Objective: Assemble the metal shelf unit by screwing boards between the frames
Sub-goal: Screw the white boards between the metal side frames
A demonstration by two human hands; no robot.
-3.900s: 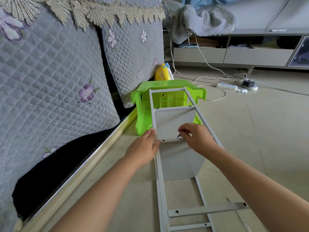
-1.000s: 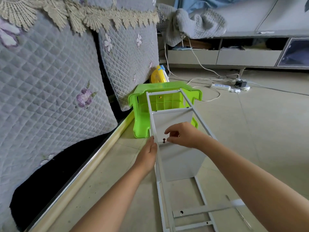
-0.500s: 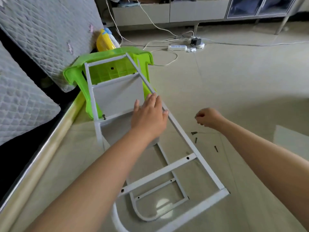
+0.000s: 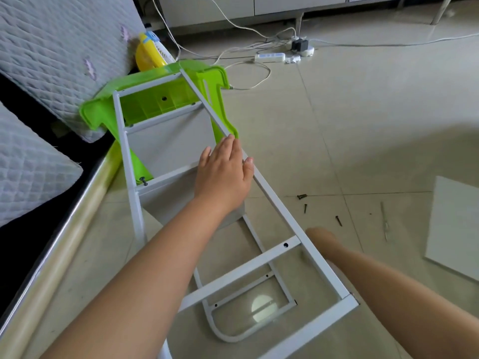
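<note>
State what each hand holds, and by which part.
Left hand holds nothing; it rests flat on the frame's right rail. Right hand is hidden behind that rail, so cannot tell.

Your two forearms reach into view from the bottom edge, both bare, with no sleeve showing on either. Your left hand (image 4: 224,174) is bare too: no glove, ring, watch or bracelet shows on its back or wrist, and the nails look short and unpainted. Your right hand (image 4: 320,235) shows only as a bare, blurred patch at the wrist.
</note>
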